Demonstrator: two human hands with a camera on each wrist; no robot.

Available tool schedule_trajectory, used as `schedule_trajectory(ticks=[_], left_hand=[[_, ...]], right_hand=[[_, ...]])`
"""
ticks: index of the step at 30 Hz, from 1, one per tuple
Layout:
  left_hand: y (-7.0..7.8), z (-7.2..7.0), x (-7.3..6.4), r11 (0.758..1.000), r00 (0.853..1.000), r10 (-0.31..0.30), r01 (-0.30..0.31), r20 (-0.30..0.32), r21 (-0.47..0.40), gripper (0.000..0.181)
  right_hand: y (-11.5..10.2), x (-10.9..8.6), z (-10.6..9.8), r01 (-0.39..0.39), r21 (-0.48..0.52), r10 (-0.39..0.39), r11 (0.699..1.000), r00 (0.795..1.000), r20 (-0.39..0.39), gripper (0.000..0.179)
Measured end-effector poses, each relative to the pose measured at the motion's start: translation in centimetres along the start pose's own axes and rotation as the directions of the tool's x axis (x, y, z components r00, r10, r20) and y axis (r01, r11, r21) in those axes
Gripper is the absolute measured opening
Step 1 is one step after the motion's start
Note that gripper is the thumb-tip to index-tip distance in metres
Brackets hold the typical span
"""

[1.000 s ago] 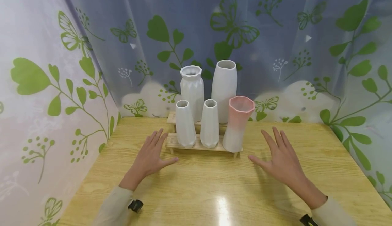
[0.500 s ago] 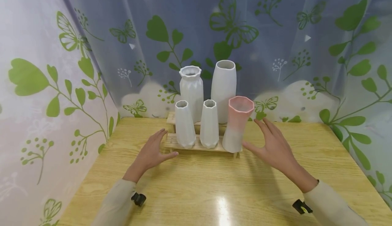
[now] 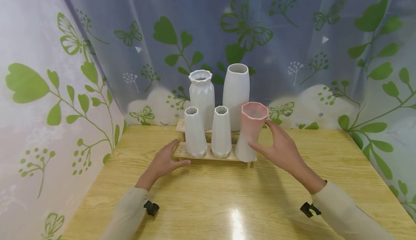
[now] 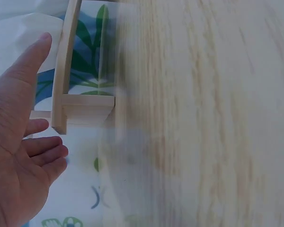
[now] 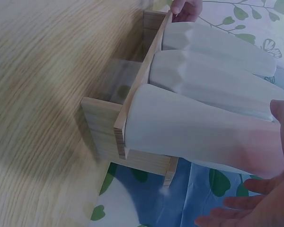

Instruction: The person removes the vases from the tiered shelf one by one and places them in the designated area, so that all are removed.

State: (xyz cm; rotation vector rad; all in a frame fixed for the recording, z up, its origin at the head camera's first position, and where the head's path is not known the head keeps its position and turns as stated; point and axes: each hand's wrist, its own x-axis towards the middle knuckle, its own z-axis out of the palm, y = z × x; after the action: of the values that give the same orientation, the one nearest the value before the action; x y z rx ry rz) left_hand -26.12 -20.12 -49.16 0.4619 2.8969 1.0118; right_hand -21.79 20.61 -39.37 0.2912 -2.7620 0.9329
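A pink-topped white vase (image 3: 249,135) stands at the right end of the lower step of a wooden two-step stand (image 3: 235,157). My right hand (image 3: 281,146) is beside it, thumb in front and fingers extended behind; in the right wrist view the vase's pink end (image 5: 267,149) lies between thumb and fingers. My left hand (image 3: 164,162) is at the stand's left end, thumb in front and fingers toward the back. The left wrist view shows the spread thumb and fingers close to the stand's end (image 4: 61,71). Two slim white vases (image 3: 196,135) share the lower step.
On the upper step behind stand a ruffled-rim white vase (image 3: 203,101) and a taller smooth white vase (image 3: 236,88). The stand is on a wood-grain table (image 3: 208,193). A curtain with leaf and butterfly prints (image 3: 276,52) hangs around the back and sides.
My right hand has moved left and come up around the pink-topped vase. The left hand has edged right, closer to the stand's left end. The vases have stayed in place.
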Motion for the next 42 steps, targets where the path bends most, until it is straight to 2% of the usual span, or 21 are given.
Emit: schedule_trajectory(ticks=[7, 15, 22, 34, 42], left_hand=[[-0.6, 0.6, 0.6, 1.0, 1.0, 0.002, -0.002, 0.015, -0.011, 0.108], [-0.8, 0.7, 1.1, 1.0, 1.0, 0.03, -0.03, -0.005, 0.01, 0.099], [-0.9, 0.7, 1.2, 0.999, 0.999, 0.034, -0.034, -0.017, -0.016, 0.099], [-1.1, 0.8, 1.2, 0.998, 1.0, 0.0, -0.001, -0.02, -0.064, 0.103], [-1.1, 0.9, 1.2, 0.998, 0.999, -0.001, -0.002, -0.035, -0.061, 0.102]], right_hand=[[-0.6, 0.7, 0.0, -0.036, 0.052, 0.035, 0.998, 0.999, 0.012, 0.1], [-0.9, 1.1, 0.3, -0.03, 0.115, 0.028, 0.993, 1.0, 0.014, 0.094], [-1.0, 1.4, 0.5, -0.032, 0.169, 0.03, 0.985, 0.999, 0.017, 0.091], [-0.9, 2.1, 1.3, -0.016, 0.232, 0.021, 0.972, 1.0, -0.018, 0.087], [-0.9, 2.2, 1.3, -0.007, 0.257, 0.016, 0.966, 0.999, -0.033, 0.081]])
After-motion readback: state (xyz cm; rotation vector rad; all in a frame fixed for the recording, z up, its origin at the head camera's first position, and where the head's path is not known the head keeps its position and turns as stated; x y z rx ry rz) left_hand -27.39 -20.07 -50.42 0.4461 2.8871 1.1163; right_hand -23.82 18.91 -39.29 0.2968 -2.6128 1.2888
